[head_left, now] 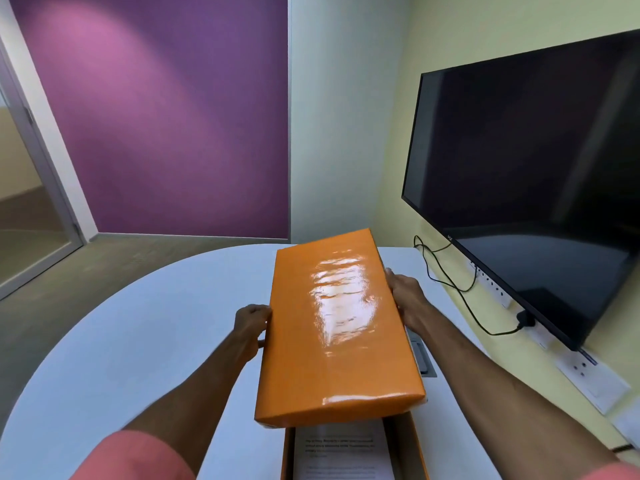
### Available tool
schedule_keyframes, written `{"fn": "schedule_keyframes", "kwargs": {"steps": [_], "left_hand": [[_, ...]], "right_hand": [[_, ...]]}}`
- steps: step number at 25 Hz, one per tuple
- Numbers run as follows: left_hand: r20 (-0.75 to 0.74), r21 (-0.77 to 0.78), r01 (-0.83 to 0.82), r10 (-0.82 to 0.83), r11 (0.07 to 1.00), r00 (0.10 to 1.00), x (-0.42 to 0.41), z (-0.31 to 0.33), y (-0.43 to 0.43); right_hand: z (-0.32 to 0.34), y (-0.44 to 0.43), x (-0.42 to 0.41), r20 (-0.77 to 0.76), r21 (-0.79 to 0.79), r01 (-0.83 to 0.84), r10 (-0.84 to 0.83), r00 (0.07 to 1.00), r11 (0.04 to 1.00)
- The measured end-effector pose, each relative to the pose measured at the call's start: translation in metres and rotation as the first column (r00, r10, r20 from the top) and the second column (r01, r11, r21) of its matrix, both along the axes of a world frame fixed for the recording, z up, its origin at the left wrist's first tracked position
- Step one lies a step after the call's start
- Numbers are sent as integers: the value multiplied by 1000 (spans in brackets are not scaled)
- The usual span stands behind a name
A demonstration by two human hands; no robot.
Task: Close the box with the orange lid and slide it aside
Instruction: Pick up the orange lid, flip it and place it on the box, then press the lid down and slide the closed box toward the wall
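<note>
Hands grip the orange lid (337, 327) from both long sides, forearms reaching forward from pink sleeves (135, 457) at the bottom corners of the view. The left hand (250, 327) curls against the lid's left edge about midway along, knuckles up, its fingers (258, 311) bent and pressed close together on the rim; the thumb cannot be seen clearly. The right hand (403, 299) clasps the right edge a little farther from the person, wrist angled inward, fingers wrapped under or behind the rim so that only the back of the hand and one fingertip show; whether they are spread cannot be told. The lid is held in the air above the white worktop (138, 323), glossy top face up and tilted, its near end over the far part of the open box (410, 445). Its long axis runs away from the person, leaning slightly to the right at the far end. The box sits at the worktop's near edge, orange walls showing, with a printed sheet (341, 452) lying inside. A dark screen (540, 174) hangs on the right wall, a black cable (460, 289) trailing beneath it.
</note>
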State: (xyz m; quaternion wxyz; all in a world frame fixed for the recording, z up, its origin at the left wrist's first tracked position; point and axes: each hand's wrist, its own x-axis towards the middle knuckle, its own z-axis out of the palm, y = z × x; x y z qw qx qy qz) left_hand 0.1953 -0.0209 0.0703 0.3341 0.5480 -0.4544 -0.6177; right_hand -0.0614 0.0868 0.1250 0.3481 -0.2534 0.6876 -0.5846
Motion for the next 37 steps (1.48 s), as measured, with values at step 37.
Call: {"fn": "schedule_keyframes", "kwargs": {"steps": [37], "left_hand": [[340, 13, 207, -199, 978, 919, -29, -124, 78]], "right_hand": [[-158, 82, 10, -219, 516, 11, 120, 968, 856]]}}
